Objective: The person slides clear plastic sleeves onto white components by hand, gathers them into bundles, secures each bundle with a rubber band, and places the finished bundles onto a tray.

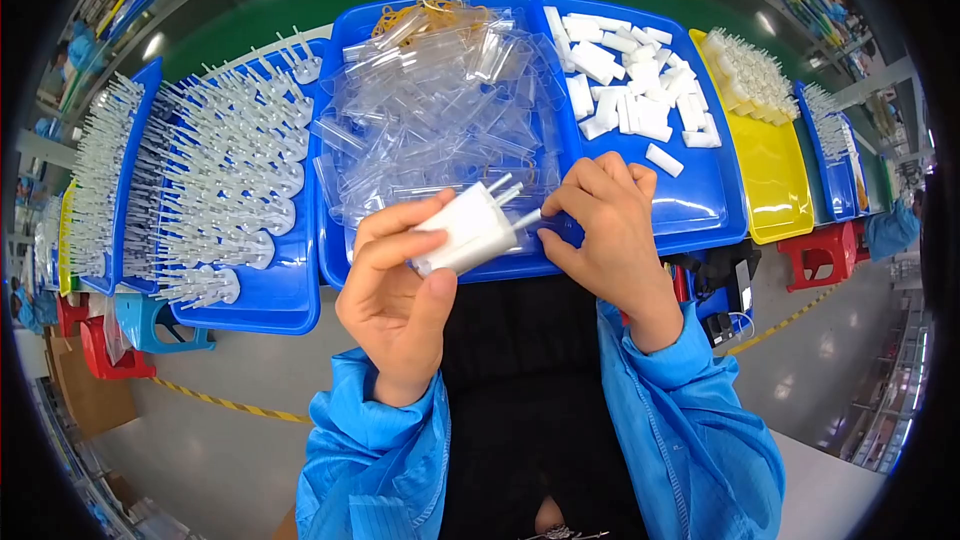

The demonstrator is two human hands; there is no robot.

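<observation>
My left hand (pixel 395 290) holds a white block-like piece (pixel 465 232) between thumb and fingers, tilted up to the right. Several thin pale rods (pixel 505 190) stick out of its far end. Close by, my right hand (pixel 608 225) pinches the tip of one rod (pixel 526 220) between thumb and index finger. Both hands are over the front edge of a blue tray (pixel 480 266) heaped with clear plastic tubes (pixel 440 110). Orange rubber bands (pixel 425 18) lie at that tray's far end.
A second blue tray (pixel 690 210) on the right holds loose white blocks (pixel 650 90). Beyond it, a yellow tray (pixel 775 170) carries pale pronged pieces (pixel 750 75). At left, another blue tray (pixel 280 310) is full of white pronged discs (pixel 240 160). Red (pixel 820 255) and blue stools (pixel 165 325) stand below.
</observation>
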